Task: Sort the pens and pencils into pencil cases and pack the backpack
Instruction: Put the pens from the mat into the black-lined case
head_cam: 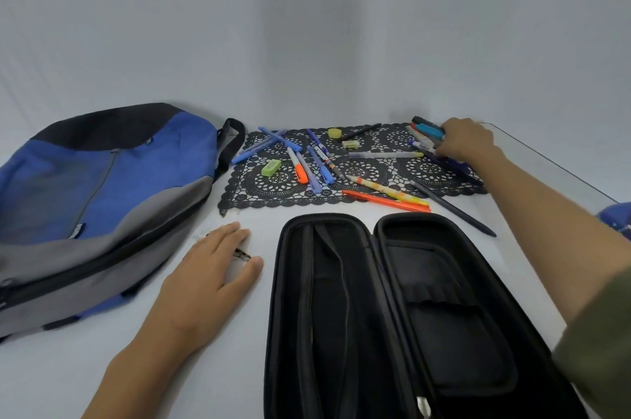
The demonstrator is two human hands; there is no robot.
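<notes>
A black pencil case (392, 309) lies wide open in front of me, both halves showing nothing inside. Behind it a black lace mat (273, 186) carries several pens, markers and erasers, among them an orange pen (386, 201) and a dark pen (454, 208). At the mat's far right, my right hand (466, 141) grips a bundle of markers (426, 133). My left hand (208, 278) rests flat on the table with straight fingers, over a small dark object (243, 253). A blue, grey and black backpack (95, 200) lies on the left.
The white table (222, 367) ends at a right edge (553, 165) close to the mat. A blue object (618, 217) shows at the right border. A grey wall stands behind.
</notes>
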